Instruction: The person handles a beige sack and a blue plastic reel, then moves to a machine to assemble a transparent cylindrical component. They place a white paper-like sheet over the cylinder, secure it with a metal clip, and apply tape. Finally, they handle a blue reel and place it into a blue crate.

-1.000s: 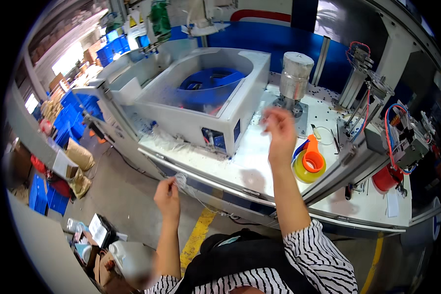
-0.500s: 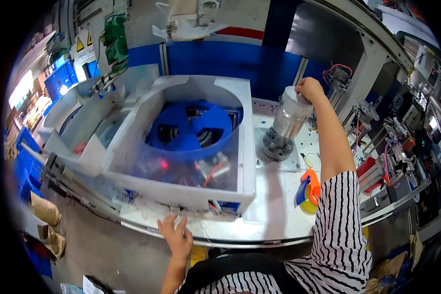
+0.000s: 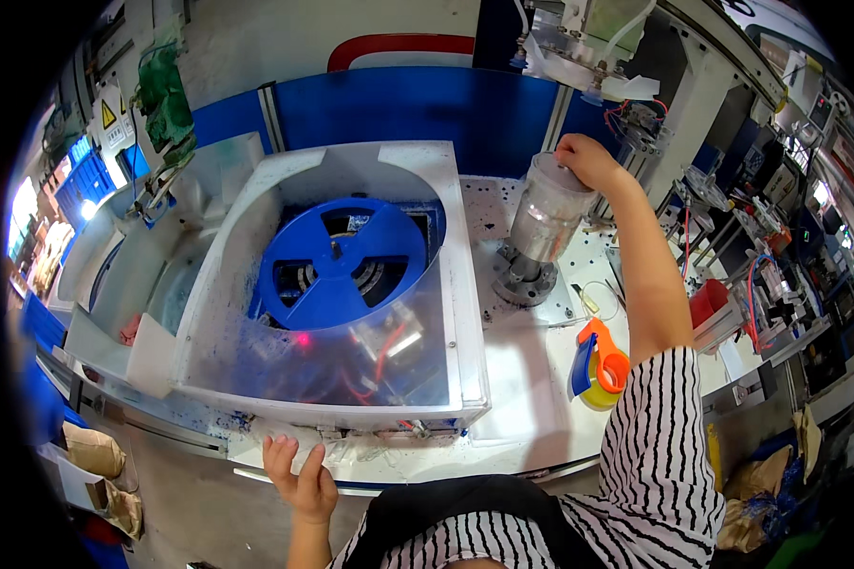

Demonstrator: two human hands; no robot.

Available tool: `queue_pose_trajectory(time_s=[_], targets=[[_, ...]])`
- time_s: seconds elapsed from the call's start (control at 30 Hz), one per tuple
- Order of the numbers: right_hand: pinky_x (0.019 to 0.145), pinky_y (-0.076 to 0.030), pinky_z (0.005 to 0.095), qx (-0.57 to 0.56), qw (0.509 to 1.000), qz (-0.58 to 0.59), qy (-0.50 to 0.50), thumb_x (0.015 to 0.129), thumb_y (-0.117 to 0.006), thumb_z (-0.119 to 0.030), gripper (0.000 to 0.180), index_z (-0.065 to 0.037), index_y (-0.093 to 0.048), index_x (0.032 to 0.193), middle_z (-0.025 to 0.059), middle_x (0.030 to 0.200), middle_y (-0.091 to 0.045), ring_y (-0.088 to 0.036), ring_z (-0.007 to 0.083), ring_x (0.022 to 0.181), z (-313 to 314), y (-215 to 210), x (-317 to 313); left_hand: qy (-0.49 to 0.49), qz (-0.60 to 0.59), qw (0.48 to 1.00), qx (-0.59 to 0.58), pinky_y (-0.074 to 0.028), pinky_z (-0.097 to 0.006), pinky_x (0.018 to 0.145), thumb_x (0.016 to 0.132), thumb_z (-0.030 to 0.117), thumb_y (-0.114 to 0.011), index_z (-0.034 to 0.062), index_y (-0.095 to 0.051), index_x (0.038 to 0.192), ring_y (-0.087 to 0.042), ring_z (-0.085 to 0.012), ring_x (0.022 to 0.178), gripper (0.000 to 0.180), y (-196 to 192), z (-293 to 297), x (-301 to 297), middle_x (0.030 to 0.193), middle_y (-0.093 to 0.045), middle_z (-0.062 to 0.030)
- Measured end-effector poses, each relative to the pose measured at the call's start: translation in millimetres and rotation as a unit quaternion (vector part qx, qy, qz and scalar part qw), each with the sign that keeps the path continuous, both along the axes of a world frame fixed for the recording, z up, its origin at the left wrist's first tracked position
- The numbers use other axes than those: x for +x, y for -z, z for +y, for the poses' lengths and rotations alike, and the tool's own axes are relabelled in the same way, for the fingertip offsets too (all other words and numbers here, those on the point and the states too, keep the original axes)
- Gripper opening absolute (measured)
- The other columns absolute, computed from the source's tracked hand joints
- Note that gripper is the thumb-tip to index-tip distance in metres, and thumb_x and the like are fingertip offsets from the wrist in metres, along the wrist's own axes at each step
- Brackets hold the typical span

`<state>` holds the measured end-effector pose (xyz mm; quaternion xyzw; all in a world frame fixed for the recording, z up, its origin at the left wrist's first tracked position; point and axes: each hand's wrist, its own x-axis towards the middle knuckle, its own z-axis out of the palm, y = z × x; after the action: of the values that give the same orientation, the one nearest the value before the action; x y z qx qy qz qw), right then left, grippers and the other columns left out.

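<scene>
Bare right hand [image 3: 588, 163] — fingers bent at silvery, metal-looking cylinder's [image 3: 544, 226] rim, pinch unclear | bare left hand [image 3: 299, 481] loosely spread | cylinder on dark round metal base [image 3: 525, 283] | likely stiff, slick — hold around sidewall

Metal cyl. [image 3: 548, 213] met at top by R hand [image 3: 593, 163] | L hand [image 3: 301, 479] held spread nr bench [image 3: 567, 434] | blue wheel [image 3: 384, 258] seen in white hsg [image 3: 466, 322]

Bright light shadows the worktop [image 3: 584, 436], while bent edges look somewhat blurred.
</scene>
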<state>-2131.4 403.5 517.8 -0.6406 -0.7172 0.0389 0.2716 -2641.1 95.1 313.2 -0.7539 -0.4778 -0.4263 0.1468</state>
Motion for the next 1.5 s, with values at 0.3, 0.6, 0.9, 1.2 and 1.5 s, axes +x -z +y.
queue_pose_trajectory(time_s=[0.3, 0.6, 0.9, 1.2, 1.5], targets=[[0.074, -0.039, 0.0384, 0.346, 0.935, 0.060, -0.052, 0.085, -0.056, -0.008, 0.008, -0.003, -0.051, 0.083, 0.0120, 0.084, -0.052, -0.050, 0.0304, 0.081, -116, 79, -41, 0.243, 0.074, 0.959, 0.127, -0.044, -0.050, 0.095, 0.076, 0.003, -0.057, 0.0111, -0.064, 0.107, -0.050, -0.0320, 0.113, 0.032, -128, 78, 77, 0.122, -0.051, -0.0135], [0.080, -0.041, 0.0381, 0.226, 0.948, 0.218, 0.055, 0.086, -0.059, -0.011, 0.007, -0.004, -0.055, 0.088, 0.0086, 0.097, -0.056, -0.053, 0.0270, 0.093, -105, 148, -3, 0.356, -0.002, 0.919, -0.170, -0.038, -0.033, 0.101, 0.094, 0.024, -0.052, 0.0054, -0.050, 0.132, -0.049, -0.0281, 0.121, 0.042, -185, 256, 294, 0.132, -0.051, -0.0150], [0.105, -0.031, 0.0333, 0.271, 0.855, 0.437, -0.069, 0.098, -0.037, -0.049, 0.065, 0.000, -0.037, 0.139, 0.0180, 0.136, -0.045, -0.045, 0.0251, 0.124, -29, 73, 2, 0.472, -0.339, 0.686, -0.438, -0.038, -0.031, 0.100, 0.098, 0.041, -0.043, 0.0076, -0.053, 0.130, -0.053, -0.0198, 0.114, 0.047, -162, 356, 361, 0.127, -0.056, -0.0093], [0.094, -0.040, 0.0335, 0.155, 0.831, 0.531, 0.048, 0.094, -0.013, -0.066, 0.087, 0.003, -0.062, 0.110, 0.0199, 0.110, -0.064, -0.057, 0.0294, 0.107, -10, 133, -7, 0.301, -0.533, 0.570, -0.548, -0.043, -0.036, 0.094, 0.093, 0.060, -0.039, 0.0094, -0.051, 0.128, -0.053, -0.0226, 0.114, 0.063, -111, 359, 366, 0.125, -0.057, -0.0079], [0.095, -0.040, 0.0331, 0.119, 0.774, 0.619, 0.054, 0.100, -0.034, -0.034, 0.049, 0.003, -0.054, 0.124, 0.0204, 0.125, -0.057, -0.052, 0.0309, 0.117, -34, 132, -26, 0.245, -0.431, 0.707, -0.504, -0.037, -0.034, 0.098, 0.097, 0.055, -0.031, 0.0091, -0.048, 0.133, -0.050, -0.0224, 0.115, 0.061, -116, 328, 352, 0.127, -0.056, -0.0058]])
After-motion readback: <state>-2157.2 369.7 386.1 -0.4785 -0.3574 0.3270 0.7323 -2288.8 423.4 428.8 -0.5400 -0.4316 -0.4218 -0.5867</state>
